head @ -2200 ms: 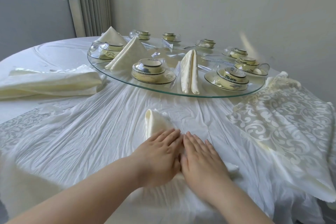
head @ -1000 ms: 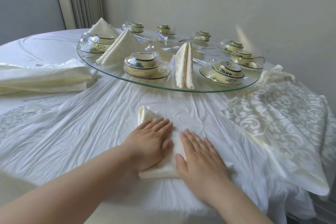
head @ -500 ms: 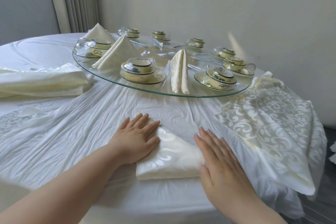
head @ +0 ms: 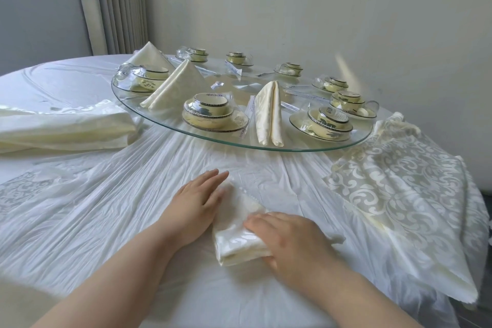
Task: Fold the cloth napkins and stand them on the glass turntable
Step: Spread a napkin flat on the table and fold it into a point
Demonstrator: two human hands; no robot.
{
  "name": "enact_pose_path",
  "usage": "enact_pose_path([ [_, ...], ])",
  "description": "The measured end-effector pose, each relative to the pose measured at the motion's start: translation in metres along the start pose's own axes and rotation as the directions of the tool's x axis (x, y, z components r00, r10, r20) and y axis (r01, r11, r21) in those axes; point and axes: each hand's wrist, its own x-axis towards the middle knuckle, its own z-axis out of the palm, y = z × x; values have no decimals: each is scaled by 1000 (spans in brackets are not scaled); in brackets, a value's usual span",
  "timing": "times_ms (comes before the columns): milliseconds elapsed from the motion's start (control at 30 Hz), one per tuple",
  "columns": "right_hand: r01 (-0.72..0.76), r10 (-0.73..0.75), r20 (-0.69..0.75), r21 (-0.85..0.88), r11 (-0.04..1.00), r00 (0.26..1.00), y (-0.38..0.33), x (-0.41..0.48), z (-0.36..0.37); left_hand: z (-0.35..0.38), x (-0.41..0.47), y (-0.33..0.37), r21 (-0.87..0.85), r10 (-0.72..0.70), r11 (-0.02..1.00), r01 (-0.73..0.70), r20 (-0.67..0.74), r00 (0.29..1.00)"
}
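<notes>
Pressing the folded napkin (head: 235, 238) to the bench (head: 106, 221), our left hand (head: 197, 202) lies flat on its left edge, our right hand (head: 290, 242) flat across it. Beyond both hands stands the glass turntable (head: 266, 145); a patterned cloth (head: 399, 194) lies right of the right hand. Earlier, our right hand lay beside the napkin.

My bare left hand (head: 197, 202) lies flat, palm down, fingers straight and together, pointing forward. My bare right hand (head: 290, 241) is palm down just beside it, fingers stretched out leftward.
</notes>
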Motion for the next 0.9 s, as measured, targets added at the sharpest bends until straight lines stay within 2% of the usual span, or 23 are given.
enact_pose_path([
  [67,57,-59,-122,-24,998,991,12,3,-2,-1,-2,0,-77,0,997,-2,-27,1000],
  [100,39,-43,-159,-30,999,986,16,3,-4,-3,-2,1,-71,7,997,-9,-33,999],
  [200,-54,53,-258,2,999,965,34,-5,0,-11,3,1,136,41,990,-42,14,999],
  [300,-153,176,-256,106,982,951,47,-13,10,-20,24,4,374,29,924,-74,126,992],
  [433,-222,263,-249,181,958,932,54,-11,22,-17,70,11,472,-9,878,-78,180,984],
  [600,-162,223,-286,222,962,932,62,-16,28,-4,105,4,456,-54,890,-27,164,985],
  [733,-145,234,-305,287,947,923,65,-14,30,-1,108,-5,397,-39,918,-9,113,993],
  [900,-127,213,-297,283,951,931,62,-16,30,2,107,-14,373,-55,927,28,61,997],
])
